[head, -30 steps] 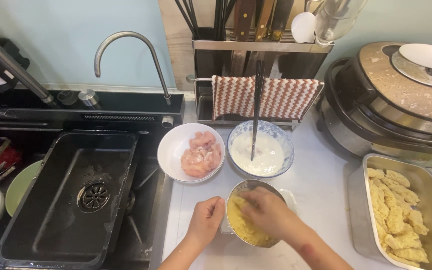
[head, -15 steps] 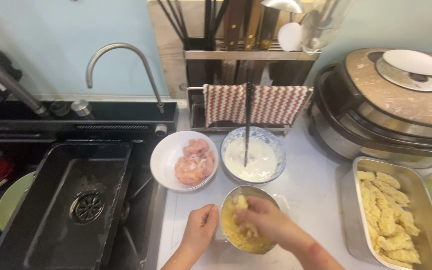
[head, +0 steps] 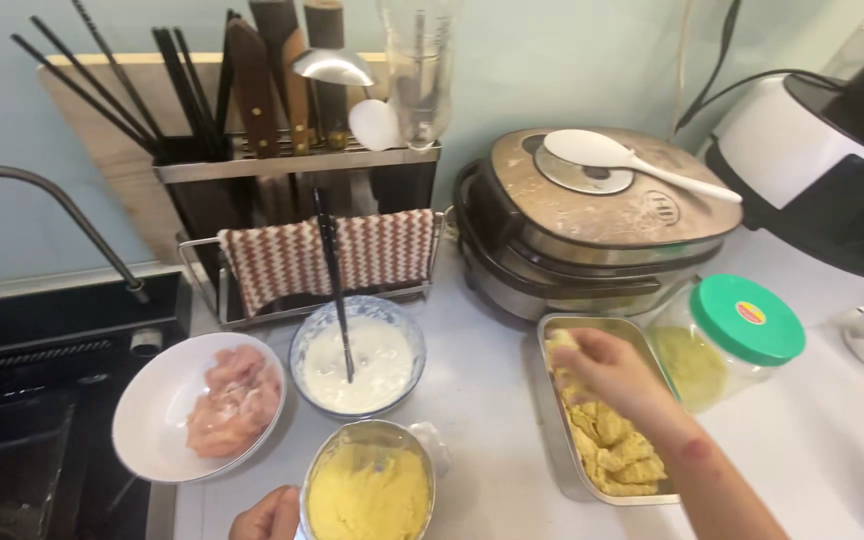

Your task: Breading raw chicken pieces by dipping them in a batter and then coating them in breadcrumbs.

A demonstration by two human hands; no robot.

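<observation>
We note four food containers on the pale counter (head: 492, 400). The white plate (head: 152, 420) at the left, beside the black sink (head: 22, 420), holds raw pink meat pieces (head: 232, 400). Just right of it a blue-patterned bowl (head: 302, 345) holds white batter (head: 372, 365) with dark chopsticks (head: 335, 290) standing in it. In front of that, the small metal bowl (head: 430, 450) is filled nearly to the rim with yellow crumbs (head: 367, 495). To the right, the rectangular metal tray (head: 552, 330) carries breaded pieces (head: 612, 450), crumb-yellow and lumpy, packed in the near half of the tray.

The right hand (head: 617, 375) is over the far end of the tray, fingers curled together and pinched on one coated piece (head: 562, 342) (pale yellow, only its tip shows past the fingers). We cannot tell whether that piece touches the tray floor. The left hand (head: 267, 515) sits at the bottom edge, knuckles just beside the metal bowl's left wall; it is mostly cut off, so we cannot tell whether it grips the bowl or merely rests against it.

Behind the tray stands a rice cooker (head: 592, 240) with a white paddle (head: 632, 165) on its lid; a clear jar with a green lid (head: 747, 320), holding more yellow crumbs, stands just right of the tray. A striped cloth (head: 282, 255) hangs on the utensil rack (head: 297, 160).
</observation>
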